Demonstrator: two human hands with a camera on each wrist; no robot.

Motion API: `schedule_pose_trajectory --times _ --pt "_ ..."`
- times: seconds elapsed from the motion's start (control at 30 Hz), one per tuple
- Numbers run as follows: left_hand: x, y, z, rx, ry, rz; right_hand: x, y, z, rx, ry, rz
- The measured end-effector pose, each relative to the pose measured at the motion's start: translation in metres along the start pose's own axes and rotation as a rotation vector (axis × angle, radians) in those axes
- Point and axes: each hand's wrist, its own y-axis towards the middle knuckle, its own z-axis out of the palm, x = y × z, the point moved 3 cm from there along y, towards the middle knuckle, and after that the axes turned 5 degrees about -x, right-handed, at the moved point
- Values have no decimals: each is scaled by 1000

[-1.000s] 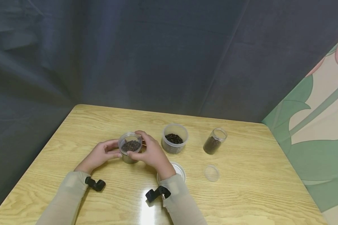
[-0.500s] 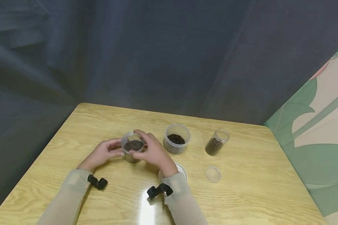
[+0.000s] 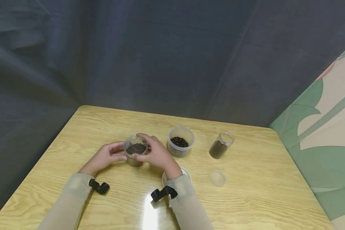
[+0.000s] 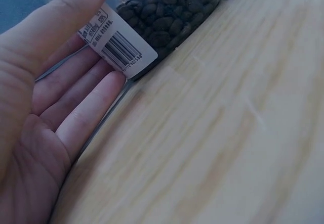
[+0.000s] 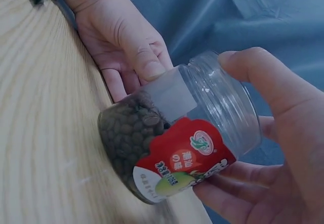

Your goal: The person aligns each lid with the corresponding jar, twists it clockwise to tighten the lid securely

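Red-labelled jar point(image 5: 190, 153): stands upright on the left half of our wooden table point(image 3: 256, 172), mouth uncovered, dark beans point(image 4: 167, 19) in its lower part.
Left hand point(image 3: 105, 156): we grip the jar's left side between thumb and fingers, touching its barcode sticker point(image 4: 124, 51).
Right hand point(image 3: 157, 155): we grip the jar's upper right, thumb near, fingers far.
Translucent tub point(image 3: 179, 153): just right of our right hand, also holding dark beans.
Taller jar point(image 3: 218, 149): farther right, filled dark.
Discs: white-rimmed one point(image 3: 187, 174) partly under our right wrist; translucent one point(image 3: 218, 178) to its right.
Dark curtain point(image 3: 172, 57): beyond the far edge.
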Motion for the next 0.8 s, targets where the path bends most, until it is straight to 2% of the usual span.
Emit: schedule_pose_trajectory --times 0.2,0.47,0.67,0.8 --pt "2 -2 -2 -8 12 1 -3 0 1 33 40 -21" --pt "2 -2 1 -8 -7 -6 -4 0 -3 77 45 0" --pt "0 -2 1 -9 4 4 -2 3 -4 65 45 6" --pt "0 -2 1 -6 -2 5 -1 5 -2 24 2 11"
